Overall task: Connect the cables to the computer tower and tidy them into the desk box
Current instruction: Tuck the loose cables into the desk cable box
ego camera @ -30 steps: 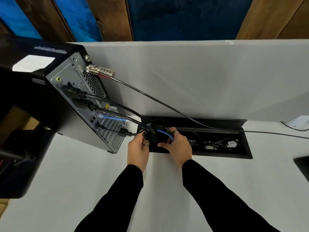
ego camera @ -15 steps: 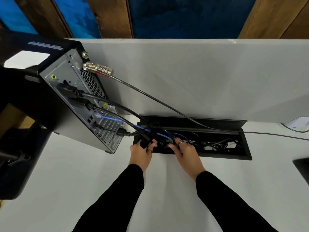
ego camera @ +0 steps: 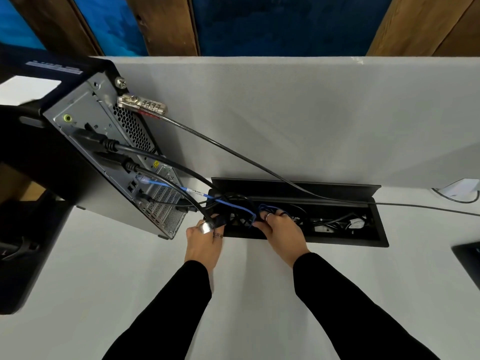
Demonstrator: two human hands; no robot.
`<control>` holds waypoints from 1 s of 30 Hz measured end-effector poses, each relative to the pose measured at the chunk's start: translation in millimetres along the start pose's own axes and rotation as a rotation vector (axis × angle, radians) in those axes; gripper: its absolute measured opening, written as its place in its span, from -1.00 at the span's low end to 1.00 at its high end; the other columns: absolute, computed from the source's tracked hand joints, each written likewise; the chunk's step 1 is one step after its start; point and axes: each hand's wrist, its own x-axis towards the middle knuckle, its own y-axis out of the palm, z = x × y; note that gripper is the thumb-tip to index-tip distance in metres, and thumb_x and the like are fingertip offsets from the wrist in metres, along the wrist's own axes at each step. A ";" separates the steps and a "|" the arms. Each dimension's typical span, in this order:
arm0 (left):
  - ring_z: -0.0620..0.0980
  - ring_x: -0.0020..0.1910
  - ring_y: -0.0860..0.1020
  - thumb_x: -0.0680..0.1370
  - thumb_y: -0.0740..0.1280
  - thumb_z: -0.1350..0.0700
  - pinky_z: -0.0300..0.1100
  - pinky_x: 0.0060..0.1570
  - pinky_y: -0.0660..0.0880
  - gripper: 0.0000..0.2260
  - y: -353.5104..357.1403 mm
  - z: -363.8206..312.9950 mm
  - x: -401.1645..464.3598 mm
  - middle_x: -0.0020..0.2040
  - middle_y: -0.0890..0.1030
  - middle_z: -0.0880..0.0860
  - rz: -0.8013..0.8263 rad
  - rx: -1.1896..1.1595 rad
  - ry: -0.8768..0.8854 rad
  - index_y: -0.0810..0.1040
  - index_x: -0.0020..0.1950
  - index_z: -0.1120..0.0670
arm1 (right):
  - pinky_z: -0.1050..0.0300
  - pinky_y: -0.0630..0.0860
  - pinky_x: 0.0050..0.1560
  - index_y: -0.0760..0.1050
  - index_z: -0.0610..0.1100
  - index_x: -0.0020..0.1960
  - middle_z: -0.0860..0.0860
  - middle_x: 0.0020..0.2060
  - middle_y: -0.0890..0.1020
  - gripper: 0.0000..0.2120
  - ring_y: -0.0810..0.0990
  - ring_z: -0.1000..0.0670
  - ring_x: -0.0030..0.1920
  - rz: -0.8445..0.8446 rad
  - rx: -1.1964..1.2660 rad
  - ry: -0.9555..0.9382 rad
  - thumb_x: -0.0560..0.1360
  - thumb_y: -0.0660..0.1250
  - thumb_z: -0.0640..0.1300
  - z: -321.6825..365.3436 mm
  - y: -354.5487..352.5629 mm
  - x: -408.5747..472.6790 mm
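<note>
The computer tower (ego camera: 85, 162) stands at the left with its rear panel facing me. Two thick black cables (ego camera: 166, 162) and a blue network cable (ego camera: 166, 185) are plugged into it and run down into the black desk box (ego camera: 374, 229) recessed in the desk. My left hand (ego camera: 205, 242) grips a bundle of black cables at the box's left end. My right hand (ego camera: 283, 232) reaches into the box, fingers closed around a loop of the blue cable. The box's lid (ego camera: 293, 188) stands open behind.
A combination lock (ego camera: 141, 106) on the tower's rear trails a grey steel cable (ego camera: 233, 152) across the box and off to the right. A grey partition (ego camera: 285, 113) stands behind the white desk (ego camera: 130, 294). A white device (ego camera: 462, 188) sits at the far right.
Both hands have lowered the coiled cable bundle from above the desk edge into the box. My right hand has moved right, deeper into the box.
</note>
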 end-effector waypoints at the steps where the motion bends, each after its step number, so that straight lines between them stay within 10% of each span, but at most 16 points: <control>1: 0.13 0.15 0.49 0.60 0.15 0.13 0.03 0.18 0.42 -0.78 -0.3 0.1 0.8 0.01 0.63 0.05 -0.037 0.041 0.010 0.60 0.02 -0.02 | 0.09 0.44 -0.08 0.46 -0.05 0.23 -0.12 0.04 0.55 -0.67 0.52 -0.11 0.08 0.013 -0.021 -0.001 0.56 0.16 0.08 0.4 -0.9 0.2; 8: 0.07 0.31 0.38 0.60 0.10 0.04 -0.01 0.22 0.14 -0.70 -9.6 1.9 11.6 0.19 0.57 0.01 0.017 0.486 -0.087 0.63 0.04 0.00 | 0.05 0.48 -0.06 0.44 -0.08 0.26 -0.17 0.04 0.57 -0.64 0.54 -0.15 0.08 0.029 -0.064 0.020 0.56 0.16 0.08 2.3 -0.6 0.6; 13: 0.18 0.14 0.48 0.55 0.22 0.18 0.04 0.25 0.31 -0.83 -10.2 0.3 8.6 0.06 0.58 0.15 -0.039 0.040 -0.133 0.57 -0.01 -0.01 | 0.13 0.51 0.05 0.40 -0.11 0.31 -0.07 0.01 0.63 -0.65 0.59 0.00 0.00 -0.015 0.235 -0.032 0.55 0.23 -0.05 -1.6 -7.1 -1.5; 20: 0.11 0.16 0.50 0.21 0.43 -0.27 0.02 0.14 0.51 -0.63 -7.1 5.6 2.8 0.00 0.62 -0.03 0.014 -0.277 -0.238 0.54 -0.02 -0.24 | 0.21 0.48 0.11 0.38 0.01 0.31 0.02 0.01 0.58 -0.57 0.49 0.10 0.09 -0.133 0.449 -0.081 0.47 0.37 -0.11 13.0 -2.9 -1.4; 30: 0.23 0.11 0.53 0.11 0.51 -0.34 0.20 0.18 0.45 -0.60 -5.3 -2.2 19.8 -0.14 0.70 -0.06 0.057 -0.430 -0.139 0.68 -0.20 -0.12 | 0.48 0.45 -0.07 0.40 -0.07 0.23 0.11 -0.25 0.58 -0.61 0.56 0.26 -0.19 -0.085 0.596 -0.048 0.46 0.35 -0.32 26.0 -1.9 3.4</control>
